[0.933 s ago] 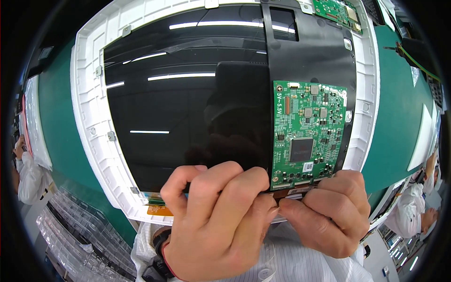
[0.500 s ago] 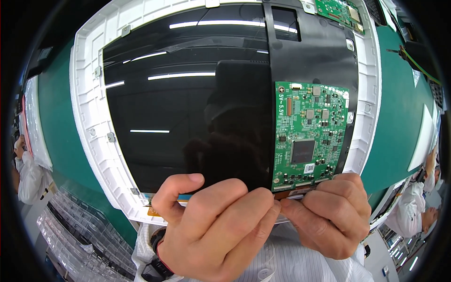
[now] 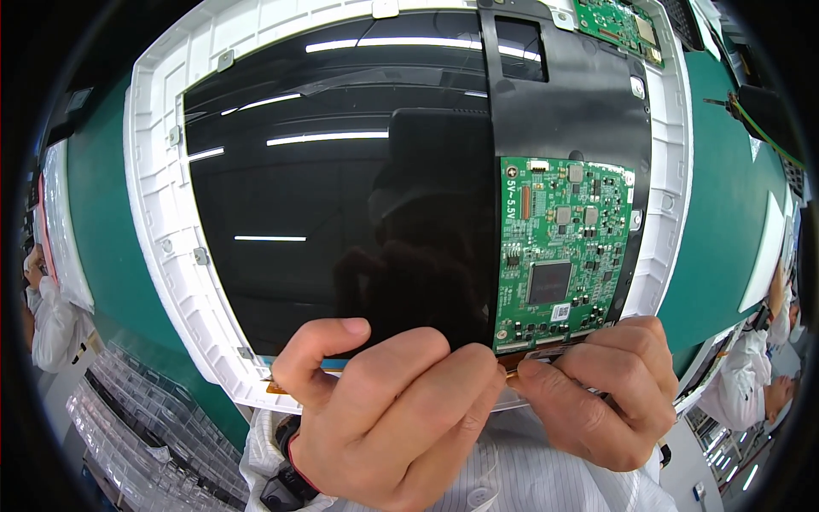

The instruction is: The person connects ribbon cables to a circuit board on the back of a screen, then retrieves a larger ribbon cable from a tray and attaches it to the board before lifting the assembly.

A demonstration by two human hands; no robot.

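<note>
A glossy black display panel (image 3: 290,192) lies in a white plastic frame (image 3: 153,213). To its right sits a black backing plate (image 3: 559,111) carrying a green circuit board (image 3: 533,226) with a square chip. My left hand (image 3: 397,418) is curled at the panel's near edge, its fingertips hidden and its thumb side against the edge. My right hand (image 3: 606,397) is closed at the near edge of the board, thumb and fingers pinching at a brown flex cable (image 3: 512,352). The tips of both hands nearly meet there. An orange flex tab (image 3: 275,386) sticks out at the left.
A smaller green board (image 3: 610,26) sits at the frame's upper right corner. Green mat (image 3: 107,230) spreads on both sides. Stacked clear plastic trays (image 3: 153,427) stand at lower left, a white panel (image 3: 762,252) at right. Other people's sleeves show at both edges.
The circuit board and backing plate sit slightly nearer to me. My right hand has shifted a little to the right, and more of the brown flex cable shows. My left hand is almost unmoved.
</note>
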